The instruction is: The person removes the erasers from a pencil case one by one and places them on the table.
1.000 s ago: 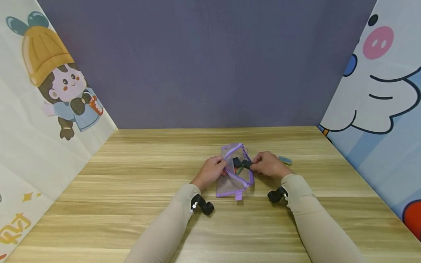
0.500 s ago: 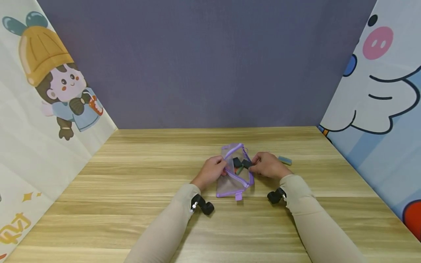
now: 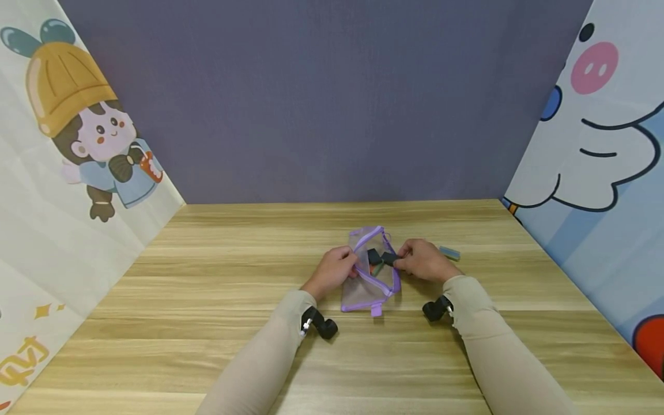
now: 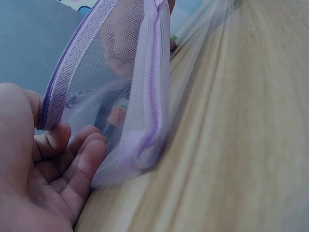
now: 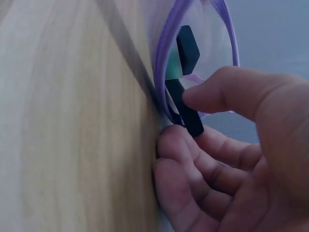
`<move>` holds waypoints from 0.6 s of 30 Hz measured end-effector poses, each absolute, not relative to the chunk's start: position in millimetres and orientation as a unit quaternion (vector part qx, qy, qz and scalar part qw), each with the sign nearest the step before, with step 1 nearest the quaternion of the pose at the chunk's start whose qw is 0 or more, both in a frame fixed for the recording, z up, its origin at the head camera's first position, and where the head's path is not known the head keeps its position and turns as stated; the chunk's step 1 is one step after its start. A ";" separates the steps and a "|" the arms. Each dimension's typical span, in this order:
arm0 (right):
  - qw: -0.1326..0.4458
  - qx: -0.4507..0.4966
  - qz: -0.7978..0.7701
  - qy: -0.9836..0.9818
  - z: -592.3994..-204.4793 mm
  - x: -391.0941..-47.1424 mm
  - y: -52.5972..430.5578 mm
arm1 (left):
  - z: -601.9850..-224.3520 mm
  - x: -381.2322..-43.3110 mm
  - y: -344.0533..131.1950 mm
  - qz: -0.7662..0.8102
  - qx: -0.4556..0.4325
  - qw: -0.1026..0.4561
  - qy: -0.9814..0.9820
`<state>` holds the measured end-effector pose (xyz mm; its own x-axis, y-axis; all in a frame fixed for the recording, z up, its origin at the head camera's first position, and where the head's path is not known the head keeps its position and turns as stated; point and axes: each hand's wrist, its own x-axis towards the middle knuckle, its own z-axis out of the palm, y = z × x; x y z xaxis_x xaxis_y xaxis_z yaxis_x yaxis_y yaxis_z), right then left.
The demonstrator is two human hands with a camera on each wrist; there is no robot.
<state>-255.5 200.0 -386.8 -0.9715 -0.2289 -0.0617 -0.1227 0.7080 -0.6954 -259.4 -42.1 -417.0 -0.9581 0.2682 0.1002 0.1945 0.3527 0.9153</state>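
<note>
A purple-edged, see-through mesh zip pouch [image 3: 358, 297] lies on the table with its mouth spread. My left hand [image 3: 334, 270] pinches the zipper edge [image 4: 57, 92] between thumb and finger, the other fingers loosely bent below. At the opposite side of the mouth, my right hand [image 3: 422, 260] pinches a flat black block-like piece [image 5: 189, 113] between thumb and fingers; its inner end reaches into the pouch. Inside sits another black piece [image 3: 373, 256], with something green [image 5: 173, 67] beside it. An orange-red item with small print [image 4: 117, 115] shows through the mesh.
A small blue-grey bar-shaped object [image 3: 449, 253] lies just beyond my right hand. The wood-grain table [image 3: 249, 248] ends at a grey back panel [image 3: 332, 104]. Cartoon-printed panels [image 3: 41, 190] stand at both sides. Black camera mounts [image 3: 321, 324] stick out from my wrists.
My right fingers have shifted very slightly at the black piece. The left hand and the pouch look the same throughout.
</note>
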 end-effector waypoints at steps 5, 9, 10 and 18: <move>0.079 -0.095 -0.396 0.910 -385.8 -255.4 200.8 | -417.3 -259.7 -42.7 0.552 0.138 0.036 0.821; 0.085 -0.096 -0.416 0.900 -385.9 -255.7 202.2 | -418.2 -260.8 -43.2 0.551 0.142 0.035 0.821; 0.086 -0.094 -0.421 0.898 -386.5 -256.1 202.6 | -418.7 -261.1 -43.3 0.551 0.143 0.034 0.821; 0.086 -0.096 -0.460 0.879 -389.9 -259.1 204.6 | -419.4 -261.2 -44.0 0.554 0.144 0.032 0.819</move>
